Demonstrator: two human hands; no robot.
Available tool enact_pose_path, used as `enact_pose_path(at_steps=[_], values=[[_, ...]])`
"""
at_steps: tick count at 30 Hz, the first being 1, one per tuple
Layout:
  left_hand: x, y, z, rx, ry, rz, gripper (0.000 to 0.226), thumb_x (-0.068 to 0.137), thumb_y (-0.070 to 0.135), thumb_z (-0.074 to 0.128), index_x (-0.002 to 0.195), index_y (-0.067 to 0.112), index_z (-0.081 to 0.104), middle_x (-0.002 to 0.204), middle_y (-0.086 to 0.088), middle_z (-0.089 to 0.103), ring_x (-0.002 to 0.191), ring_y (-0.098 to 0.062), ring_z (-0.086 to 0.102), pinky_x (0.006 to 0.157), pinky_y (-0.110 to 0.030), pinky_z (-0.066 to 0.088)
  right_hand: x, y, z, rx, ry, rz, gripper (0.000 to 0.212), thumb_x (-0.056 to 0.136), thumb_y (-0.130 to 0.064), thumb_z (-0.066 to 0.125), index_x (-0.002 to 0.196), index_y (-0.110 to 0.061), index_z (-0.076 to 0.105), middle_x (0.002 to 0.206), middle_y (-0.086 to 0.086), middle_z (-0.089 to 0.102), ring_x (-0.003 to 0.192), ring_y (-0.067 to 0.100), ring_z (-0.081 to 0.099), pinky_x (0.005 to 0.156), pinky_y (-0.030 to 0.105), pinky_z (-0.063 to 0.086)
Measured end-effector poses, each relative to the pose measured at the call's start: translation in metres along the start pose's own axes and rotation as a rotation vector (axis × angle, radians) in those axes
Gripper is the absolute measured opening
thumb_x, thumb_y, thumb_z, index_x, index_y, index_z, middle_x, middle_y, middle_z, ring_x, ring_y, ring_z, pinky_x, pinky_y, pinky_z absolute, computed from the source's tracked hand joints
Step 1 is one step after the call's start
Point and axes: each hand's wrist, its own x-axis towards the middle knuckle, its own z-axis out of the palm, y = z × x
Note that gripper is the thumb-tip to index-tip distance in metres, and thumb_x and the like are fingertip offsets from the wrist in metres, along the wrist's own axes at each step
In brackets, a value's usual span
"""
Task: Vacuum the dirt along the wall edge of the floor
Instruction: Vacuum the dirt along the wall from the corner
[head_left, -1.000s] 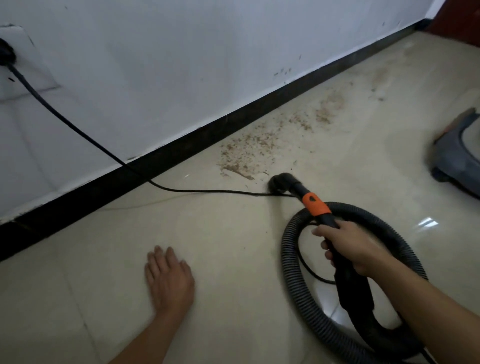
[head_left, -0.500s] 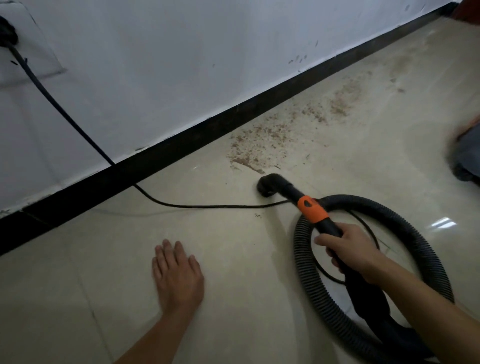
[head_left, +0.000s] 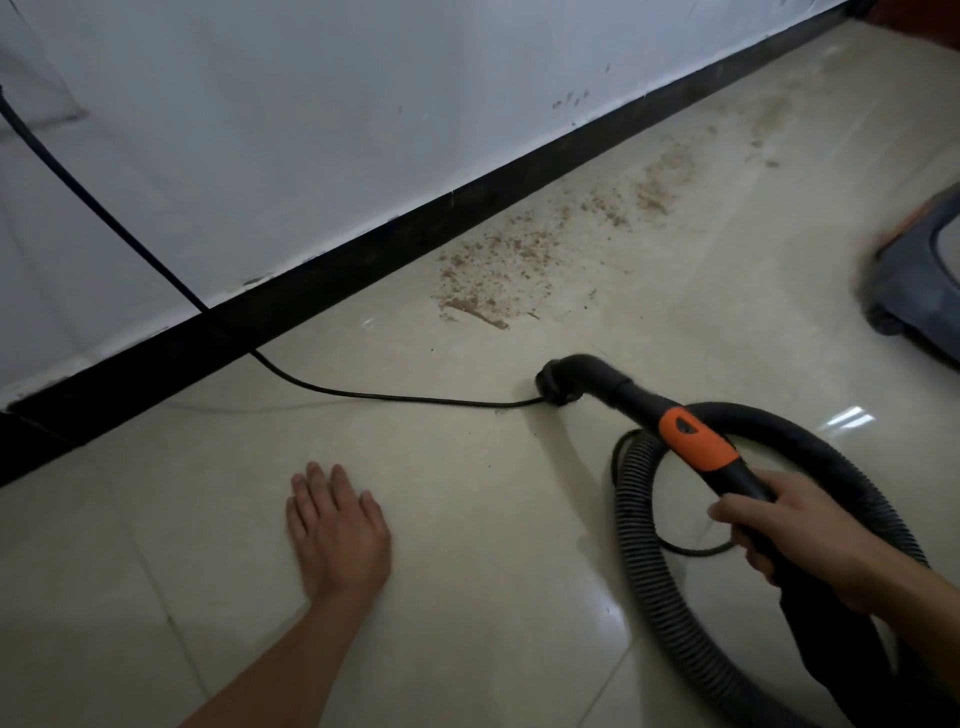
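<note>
Brown dirt is strewn on the floor along the black skirting, thinning toward the far corner. None of it lies under the nozzle, which is set on the tile just short of the nearest clump. The wand is gripped by the right hand, with the fingers curled round it below the orange collar. The left hand is laid flat on the floor with fingers straight and close together, and nothing is held in it.

The cord is run from the wall across the tile to the nozzle mouth and appears to touch it. If the nozzle is pushed forward from there, the cord could be drawn against the opening, suction could be choked, and the dirt could be scattered by the dragged cord. The hose is looped round the wand, so a long reach could be checked by it, or the loop could be pulled into a kink.
</note>
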Motion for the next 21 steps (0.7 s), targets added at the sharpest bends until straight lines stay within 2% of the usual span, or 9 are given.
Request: enact_pose_path(at_steps=[2, 5, 9, 14, 18, 21], values=[[0.0, 0.0, 0.0, 0.0, -0.002, -0.001, 0.064, 0.087, 0.032, 0.027, 0.131, -0.007, 0.053, 0.143, -0.031, 0.043, 0.134, -0.047, 0.037, 0.112, -0.054, 0.026, -0.006, 0.008, -0.003, -0.077, -0.039, 0.065, 0.022, 0.08, -0.013, 0.073, 0.091, -0.001, 0.058, 0.057, 0.013, 0.052, 0.045, 0.023, 0.044, 0.042, 0.028, 0.037], [0.0, -0.001, 0.001, 0.001, -0.001, 0.001, 0.062, 0.087, 0.031, 0.03, 0.132, -0.006, 0.053, 0.143, -0.031, 0.043, 0.135, -0.046, 0.036, 0.113, -0.054, 0.025, -0.013, 0.022, 0.003, -0.133, 0.011, 0.069, 0.022, 0.081, -0.011, 0.071, 0.093, 0.001, 0.058, 0.056, 0.012, 0.051, 0.045, 0.023, 0.044, 0.042, 0.028, 0.038], [0.0, -0.002, 0.004, 0.004, -0.004, -0.007, 0.06, 0.087, 0.028, 0.035, 0.133, -0.006, 0.052, 0.144, -0.03, 0.042, 0.136, -0.046, 0.035, 0.114, -0.053, 0.024, -0.017, 0.022, 0.028, -0.177, -0.125, 0.016, 0.019, 0.079, -0.011, 0.07, 0.089, 0.0, 0.059, 0.054, 0.008, 0.052, 0.044, 0.022, 0.045, 0.042, 0.028, 0.039], [-0.001, -0.001, 0.002, -0.02, 0.001, -0.013, 0.058, 0.087, 0.026, 0.038, 0.132, -0.008, 0.053, 0.143, -0.032, 0.042, 0.135, -0.047, 0.036, 0.113, -0.054, 0.025, -0.001, 0.0, 0.049, -0.11, 0.043, -0.055, 0.013, 0.079, -0.008, 0.068, 0.081, -0.002, 0.056, 0.051, 0.007, 0.049, 0.042, 0.019, 0.043, 0.041, 0.028, 0.036], [-0.001, -0.001, 0.002, -0.016, -0.007, -0.016, 0.058, 0.087, 0.026, 0.039, 0.132, -0.007, 0.053, 0.144, -0.031, 0.042, 0.135, -0.046, 0.036, 0.113, -0.053, 0.024, 0.003, -0.011, 0.061, -0.127, -0.118, -0.056, 0.017, 0.079, -0.009, 0.067, 0.087, 0.001, 0.056, 0.055, 0.006, 0.048, 0.045, 0.019, 0.041, 0.043, 0.03, 0.035], [0.0, -0.001, 0.002, -0.02, -0.003, -0.013, 0.057, 0.087, 0.026, 0.039, 0.132, -0.007, 0.053, 0.143, -0.031, 0.043, 0.135, -0.047, 0.036, 0.113, -0.054, 0.025, 0.006, -0.013, 0.06, -0.139, -0.057, -0.087, 0.012, 0.079, -0.009, 0.067, 0.081, -0.005, 0.056, 0.052, 0.004, 0.049, 0.044, 0.019, 0.042, 0.044, 0.03, 0.038]])
